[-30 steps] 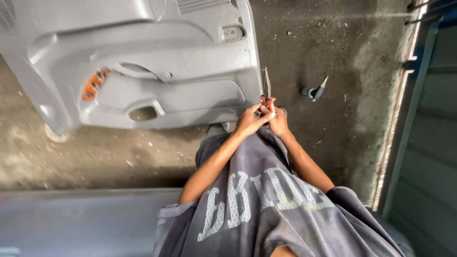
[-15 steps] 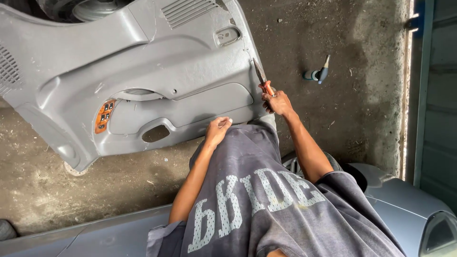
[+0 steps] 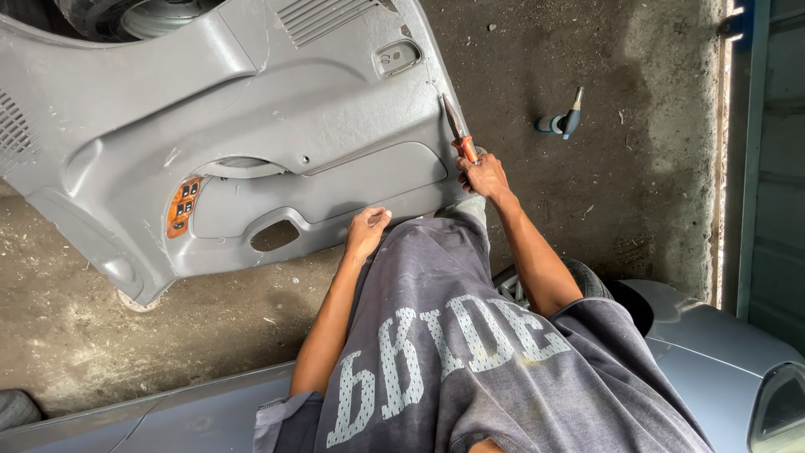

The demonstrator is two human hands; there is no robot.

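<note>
A large grey car door panel (image 3: 251,126) lies on the concrete floor, with an orange-brown switch block (image 3: 183,205) near its armrest. My right hand (image 3: 482,176) grips an orange-handled screwdriver (image 3: 459,134), its blade set against the panel's right edge. My left hand (image 3: 367,233) rests curled on the panel's lower edge, holding nothing that I can see. My grey printed shirt (image 3: 470,352) fills the lower middle.
A small tool with a dark handle (image 3: 563,120) lies on the floor to the right of the panel. A silver car body (image 3: 713,335) runs along the bottom and right. A tyre (image 3: 142,17) shows at the top left. A metal shutter (image 3: 776,168) stands at right.
My hands were together on the screwdriver; the left has come away to the panel's lower edge. The right has kept the screwdriver at the panel's edge. The view has shifted, showing more panel.
</note>
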